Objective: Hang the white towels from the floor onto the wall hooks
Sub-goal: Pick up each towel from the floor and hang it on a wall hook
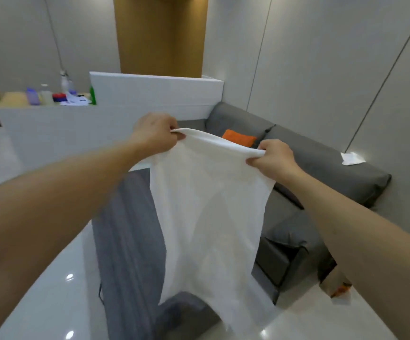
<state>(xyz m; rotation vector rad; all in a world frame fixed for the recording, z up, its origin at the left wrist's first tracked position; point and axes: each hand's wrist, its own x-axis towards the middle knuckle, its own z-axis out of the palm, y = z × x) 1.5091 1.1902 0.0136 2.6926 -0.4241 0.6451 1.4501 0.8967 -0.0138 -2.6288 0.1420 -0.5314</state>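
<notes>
One head-worn wide-angle view looks forward and down from close behind both outstretched arms, facing a grey sofa (pixel 321 153) at centre right and a white counter (pixel 150 94) at upper left.

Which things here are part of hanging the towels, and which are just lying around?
Part of the job:
- white towel, held up by its top edge
- left hand, gripping it
- right hand, gripping it

Just lying about:
- grey sofa
- orange cushion
- white cloth on the sofa's back
- bottles on the counter
</notes>
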